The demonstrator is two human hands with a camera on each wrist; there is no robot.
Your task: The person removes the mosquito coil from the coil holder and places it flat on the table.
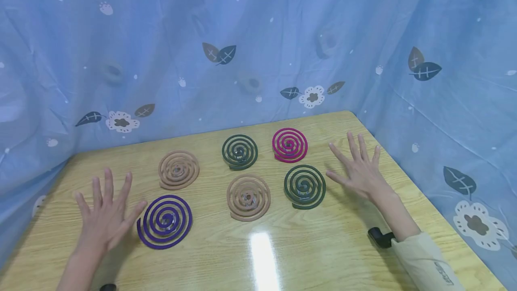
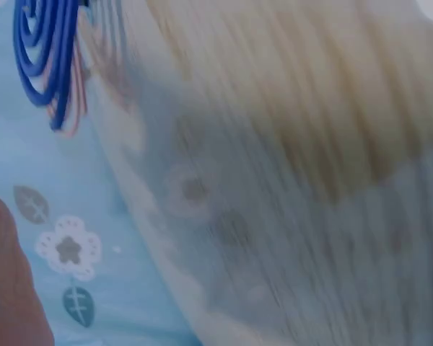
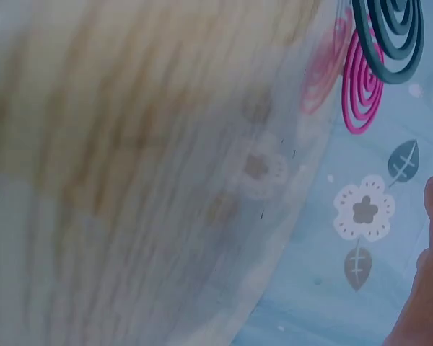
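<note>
My left hand (image 1: 106,217) is held over the left of the table with its fingers spread, holding nothing. Its thumb tip comes close to the purple mosquito coil (image 1: 167,220), which looks blue in the left wrist view. On the right, my other hand (image 1: 361,173) also has its fingers fanned out and grips nothing. Nearest to it are a dark green coil (image 1: 304,185) and, further back, a magenta coil (image 1: 289,144). Another dark green coil (image 1: 239,152) sits at the back middle. Two tan coils, one back left (image 1: 177,170) and one central (image 1: 248,197), lie among them. Small clear supports show beneath the coils.
The wood-grain table (image 1: 218,255) has a bright light reflection near its front. A blue curtain (image 1: 181,35) with leaf and flower prints stands along its back and right sides. A dark wrist device (image 1: 381,238) shows at the right wrist, beside a pale sleeve (image 1: 426,259).
</note>
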